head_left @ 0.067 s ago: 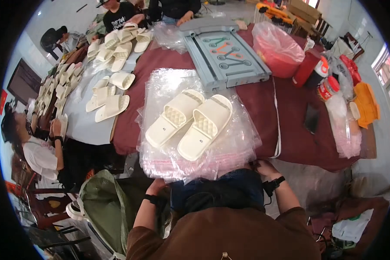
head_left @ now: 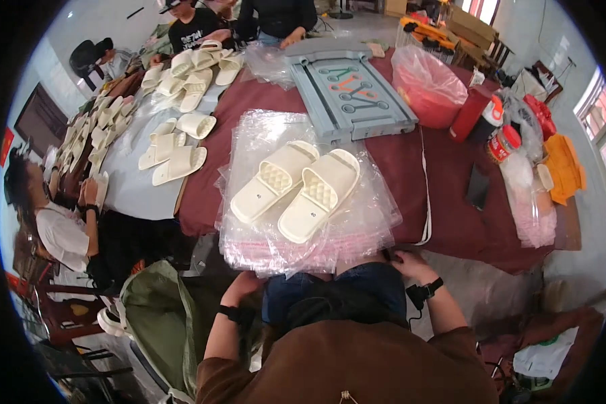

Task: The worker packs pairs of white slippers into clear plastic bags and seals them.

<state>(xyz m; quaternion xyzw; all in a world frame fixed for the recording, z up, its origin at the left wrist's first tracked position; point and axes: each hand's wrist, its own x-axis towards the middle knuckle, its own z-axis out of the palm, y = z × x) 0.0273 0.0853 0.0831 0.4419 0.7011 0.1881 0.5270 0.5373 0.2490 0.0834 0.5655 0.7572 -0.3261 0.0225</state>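
Slippers (head_left: 295,190) are lying on bags (head_left: 370,222) overhanging the bench's (head_left: 451,222) near edge; left hand (head_left: 241,285), right hand (head_left: 411,264) are curling beneath, grip unclear.

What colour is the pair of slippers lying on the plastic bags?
Cream-white moulded foam slippers, clearest in the head view.

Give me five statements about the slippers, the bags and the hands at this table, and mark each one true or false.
1. A pair of cream slippers lies on the stack of clear plastic bags. True.
2. The right hand holds one slipper up. False: it is at the near edge of the bags, below the table edge.
3. The left hand is low, near the green bag. True.
4. The tablecloth is blue. False: it is dark red.
5. A grey tool tray lies beyond the slippers. True.
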